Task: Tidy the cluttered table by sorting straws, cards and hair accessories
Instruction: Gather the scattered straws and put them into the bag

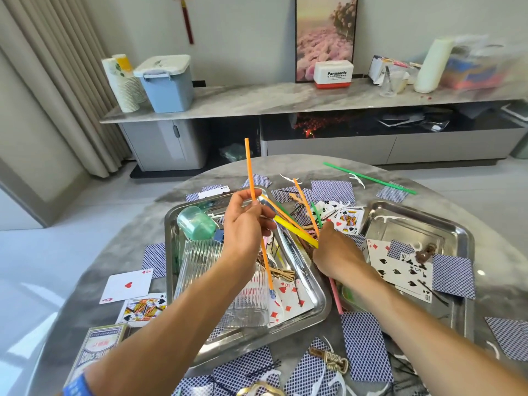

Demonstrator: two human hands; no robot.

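Sorting judged early stage. Orange straw (251, 170) pinched upright in left hand (245, 224), above left steel tray (320, 307). Yellow straw (297, 231) and further orange straws (305, 207) gripped in right hand (337, 252), fingers curled round them, between trays. Green straw (371, 178) left uncollected at far edge of desk (94, 287). Playing cards (127, 285) scattered face-up and face-down across desk and inside both trays. Hair clip (328, 362) and bobby pins not yet gathered. Ribbed glass (200, 267) lying in left tray. Right steel tray (457, 232) cluttered too.
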